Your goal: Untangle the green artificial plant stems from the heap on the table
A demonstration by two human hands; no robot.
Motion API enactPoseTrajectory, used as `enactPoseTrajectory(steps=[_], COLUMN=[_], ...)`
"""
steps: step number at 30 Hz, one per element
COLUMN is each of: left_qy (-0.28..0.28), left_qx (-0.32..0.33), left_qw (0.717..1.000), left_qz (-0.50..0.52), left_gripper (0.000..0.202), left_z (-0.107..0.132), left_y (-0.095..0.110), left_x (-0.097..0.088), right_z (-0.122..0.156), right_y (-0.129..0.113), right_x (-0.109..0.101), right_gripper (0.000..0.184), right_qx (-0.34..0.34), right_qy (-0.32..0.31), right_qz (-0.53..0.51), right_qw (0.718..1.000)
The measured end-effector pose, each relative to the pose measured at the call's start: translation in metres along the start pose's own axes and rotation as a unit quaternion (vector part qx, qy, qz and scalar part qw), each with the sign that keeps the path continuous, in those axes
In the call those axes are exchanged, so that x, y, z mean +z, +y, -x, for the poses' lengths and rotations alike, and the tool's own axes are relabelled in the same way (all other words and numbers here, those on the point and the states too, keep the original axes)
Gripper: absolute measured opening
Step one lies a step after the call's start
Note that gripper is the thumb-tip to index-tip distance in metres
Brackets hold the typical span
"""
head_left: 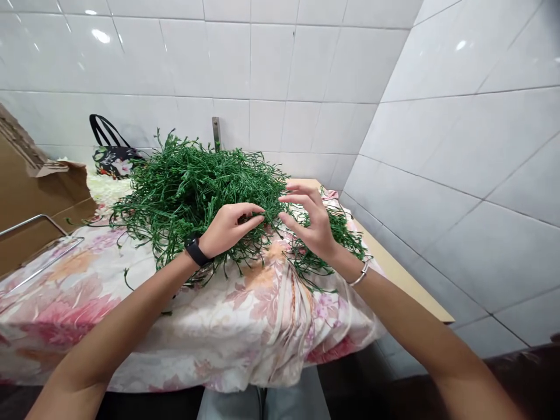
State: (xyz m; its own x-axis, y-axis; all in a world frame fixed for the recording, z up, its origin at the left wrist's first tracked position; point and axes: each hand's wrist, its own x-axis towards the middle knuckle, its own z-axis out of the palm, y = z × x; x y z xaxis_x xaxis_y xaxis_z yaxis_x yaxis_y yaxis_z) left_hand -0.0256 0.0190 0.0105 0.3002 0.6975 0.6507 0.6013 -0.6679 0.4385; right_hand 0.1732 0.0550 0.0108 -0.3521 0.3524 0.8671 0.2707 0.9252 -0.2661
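Draping cloth (pixel 210 326) under greenery (pixel 210 181); tiled walls (pixel 271 70)

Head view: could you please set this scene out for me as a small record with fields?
Left hand: thumb and index tips close together at the large green pile; any hold unclear
Right hand: fingers spread; nothing visibly held
Large green pile: thin-stemmed, tangled
Small green pile: similar, right of the large one, partly hidden by the right hand
Surface: floral cloth, gathered in folds at the front
Behind: floral bag; tiled wall
Picture's left side: brown cardboard
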Motion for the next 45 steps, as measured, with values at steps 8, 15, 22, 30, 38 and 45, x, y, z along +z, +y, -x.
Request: enactPoseTrajectory(steps=[8,15,22,30,38,45], left_qy=[-0.015,0.052,0.072,0.052,0.065,0.037], left_qx=[0.057,0.033,0.017,-0.031,-0.067,-0.064], left_qw=[0.998,0.998,0.987,0.958,0.925,0.931], left_qz=[0.005,0.020,0.146,0.281,0.368,0.358], left_gripper=[0.021,0.029,0.021,0.017,0.012,0.015], left_z=[0.001,0.002,0.000,-0.001,-0.004,-0.004], left_y=[0.000,0.001,0.001,0.002,-0.008,-0.003], left_x=[0.006,0.002,-0.001,-0.004,-0.005,-0.008], right_z=[0.001,0.002,0.003,0.007,0.011,0.012], right_y=[0.006,0.002,-0.001,-0.014,-0.020,-0.018], right_x=[0.001,0.002,0.003,0.004,0.004,0.006], right_gripper=[0.031,0.007,0.017,0.009,0.027,0.025], right_qx=[-0.031,-0.052,-0.029,-0.016,-0.032,-0.023], right_qy=[-0.087,-0.042,-0.024,0.021,0.070,0.065], right_qz=[0.040,0.100,0.064,0.011,0.002,-0.003], right_qw=[0.995,0.993,0.997,1.000,0.997,0.998])
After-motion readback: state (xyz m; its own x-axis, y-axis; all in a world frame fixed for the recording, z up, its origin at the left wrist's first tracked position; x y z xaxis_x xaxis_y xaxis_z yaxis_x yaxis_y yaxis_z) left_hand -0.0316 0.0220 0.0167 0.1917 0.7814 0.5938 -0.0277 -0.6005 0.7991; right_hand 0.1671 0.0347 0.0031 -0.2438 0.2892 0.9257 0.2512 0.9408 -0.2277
